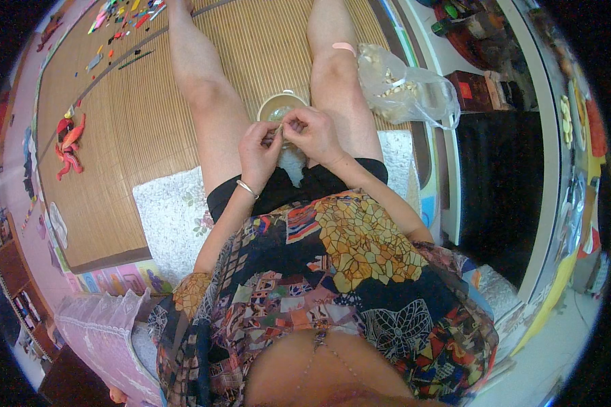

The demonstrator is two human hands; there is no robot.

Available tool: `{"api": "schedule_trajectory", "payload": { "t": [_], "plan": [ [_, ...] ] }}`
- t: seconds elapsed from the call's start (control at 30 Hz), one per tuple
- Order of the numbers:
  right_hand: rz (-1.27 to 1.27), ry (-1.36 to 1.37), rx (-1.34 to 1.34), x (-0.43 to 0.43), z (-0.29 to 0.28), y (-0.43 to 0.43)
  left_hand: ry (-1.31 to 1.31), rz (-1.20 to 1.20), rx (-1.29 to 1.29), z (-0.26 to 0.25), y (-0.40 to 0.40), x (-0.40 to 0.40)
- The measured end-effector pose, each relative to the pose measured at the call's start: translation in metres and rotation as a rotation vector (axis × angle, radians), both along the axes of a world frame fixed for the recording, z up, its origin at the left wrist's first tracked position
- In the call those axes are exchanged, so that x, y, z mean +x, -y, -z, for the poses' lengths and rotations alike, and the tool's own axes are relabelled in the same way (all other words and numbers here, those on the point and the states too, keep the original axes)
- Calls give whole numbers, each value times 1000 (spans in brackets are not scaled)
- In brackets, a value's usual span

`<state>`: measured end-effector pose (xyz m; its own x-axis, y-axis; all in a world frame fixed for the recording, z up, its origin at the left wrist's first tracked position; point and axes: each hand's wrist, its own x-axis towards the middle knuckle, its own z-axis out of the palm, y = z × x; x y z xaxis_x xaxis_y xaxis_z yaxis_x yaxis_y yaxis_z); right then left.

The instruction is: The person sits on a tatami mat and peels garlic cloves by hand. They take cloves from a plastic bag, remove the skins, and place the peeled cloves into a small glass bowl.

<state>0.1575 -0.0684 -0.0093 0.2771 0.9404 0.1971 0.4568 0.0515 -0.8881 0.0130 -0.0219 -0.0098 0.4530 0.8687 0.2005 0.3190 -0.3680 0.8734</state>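
Observation:
My left hand [258, 150] and my right hand [313, 132] meet between my thighs, fingertips pinched together. Between them is a small pale greenish piece [279, 127], mostly covered by the fingers, so its kind is unclear. Just beyond the hands, a round cream bowl [265, 104] stands on the bamboo mat [265, 46] between my legs. Something pale and shiny shows inside it, partly hidden by my right hand. Outside my right knee lies a clear plastic bag [433, 99] holding several small pale pieces [399, 89], perhaps nuts or beans.
A red-orange toy figure [70, 147] lies on the mat at left. Loose toy bricks [142, 20] and a dark pencil-like stick [136, 59] are scattered at upper left. A white quilted pad [170, 203] lies under me. At right stands a white-framed cabinet [537, 152] with a dark box [468, 91].

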Motion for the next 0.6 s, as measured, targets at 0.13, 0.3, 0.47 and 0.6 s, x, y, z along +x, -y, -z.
{"api": "schedule_trajectory", "payload": {
  "t": [0.13, 0.3, 0.47, 0.6],
  "plan": [
    [25, 32, 14, -2, -1, -1, 10, -11, -40, -1, 1, 1],
    [50, 14, 22, -4, -2, -1, 17, -25, -109, 4, 0, 1],
    [62, -16, 9, -4, -1, -1, 100, -31, -227, 12, -1, 0],
    [64, 6, 8, -3, 3, -1, 165, -67, -310, 15, -2, 1]
  ]
}}
